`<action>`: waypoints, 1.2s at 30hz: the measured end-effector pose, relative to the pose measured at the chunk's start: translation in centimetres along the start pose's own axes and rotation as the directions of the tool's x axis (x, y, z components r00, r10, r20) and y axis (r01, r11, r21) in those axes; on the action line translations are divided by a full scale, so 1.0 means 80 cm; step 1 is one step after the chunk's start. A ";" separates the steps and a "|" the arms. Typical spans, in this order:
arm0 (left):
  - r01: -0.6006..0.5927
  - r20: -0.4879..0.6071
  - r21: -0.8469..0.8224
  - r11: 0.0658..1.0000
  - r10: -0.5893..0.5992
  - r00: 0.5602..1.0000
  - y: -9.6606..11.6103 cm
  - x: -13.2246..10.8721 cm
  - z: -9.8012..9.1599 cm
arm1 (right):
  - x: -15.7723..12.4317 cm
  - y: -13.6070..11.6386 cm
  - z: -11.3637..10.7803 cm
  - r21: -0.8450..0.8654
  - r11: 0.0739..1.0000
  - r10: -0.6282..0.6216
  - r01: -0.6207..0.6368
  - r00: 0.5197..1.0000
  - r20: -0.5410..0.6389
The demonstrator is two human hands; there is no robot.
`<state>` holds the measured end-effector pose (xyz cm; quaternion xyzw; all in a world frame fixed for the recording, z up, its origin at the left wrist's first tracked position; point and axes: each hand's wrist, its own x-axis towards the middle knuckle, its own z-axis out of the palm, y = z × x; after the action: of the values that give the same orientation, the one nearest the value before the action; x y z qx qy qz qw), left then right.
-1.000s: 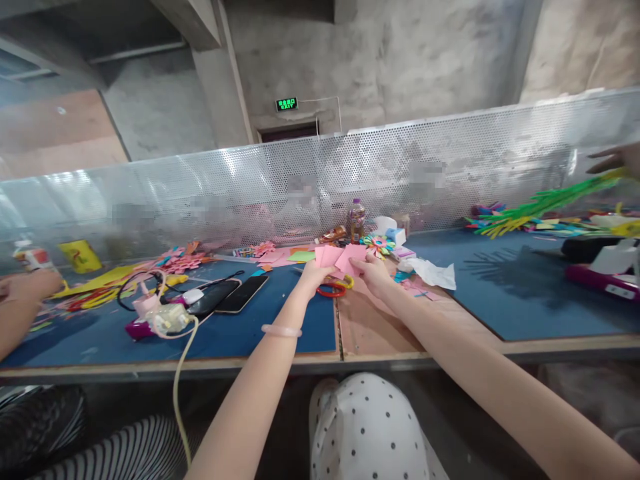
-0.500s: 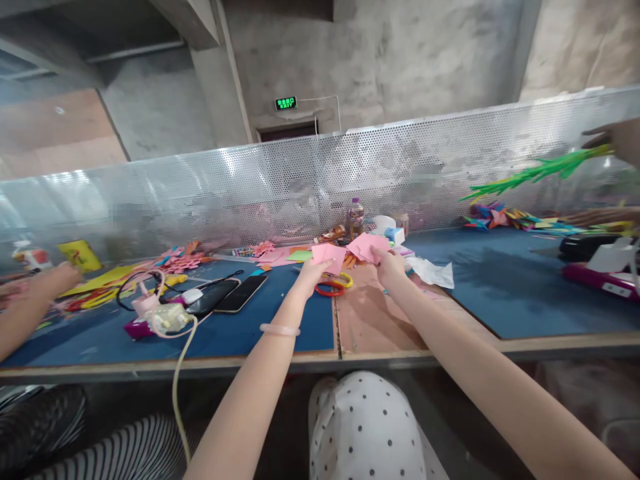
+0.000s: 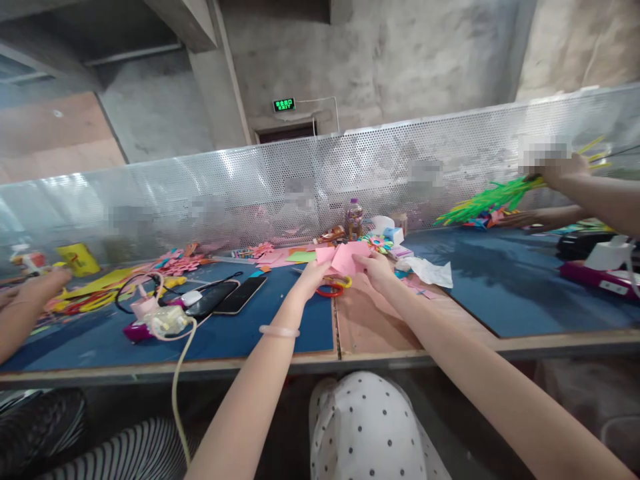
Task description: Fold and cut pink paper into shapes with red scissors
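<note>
Pinching pink paper squares, left hand and right hand closed.

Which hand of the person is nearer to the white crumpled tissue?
Right. The right hand, holding pink paper, is just left of the tissue; the left hand lies farther left.

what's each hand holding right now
left hand: closed, pinching the pink paper squares
right hand: closed on the same pink paper squares
</note>
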<state>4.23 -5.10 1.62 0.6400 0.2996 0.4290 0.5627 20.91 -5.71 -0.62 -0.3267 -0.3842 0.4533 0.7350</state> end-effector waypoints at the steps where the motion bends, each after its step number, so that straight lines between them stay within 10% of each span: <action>1: 0.003 0.007 -0.013 1.000 -0.002 1.000 0.001 0.000 0.001 | 0.003 -0.001 -0.003 0.026 0.999 -0.025 0.027 0.997 -0.068; 6: 0.047 -0.167 0.079 0.996 -0.033 0.985 0.005 -0.001 -0.002 | 0.017 -0.009 -0.016 0.126 0.967 -0.187 0.220 0.954 -0.234; 12: 0.077 -0.303 0.130 0.989 -0.034 0.952 0.013 -0.009 0.002 | 0.010 -0.016 -0.006 0.159 0.968 -0.191 0.193 0.981 -0.030; 25: 0.065 -0.249 0.169 0.984 -0.021 0.968 0.012 -0.005 0.004 | -0.006 -0.016 0.006 0.068 0.994 -0.090 0.081 0.986 0.138; 36: -0.028 0.029 -0.053 0.998 0.030 0.999 0.008 -0.003 0.002 | -0.002 -0.013 -0.005 -0.054 0.982 -0.175 0.180 0.980 0.096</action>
<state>4.21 -5.46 2.18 0.6355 0.2704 0.4352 0.5777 21.61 -6.32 0.03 -0.2931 -0.4587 0.3879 0.7438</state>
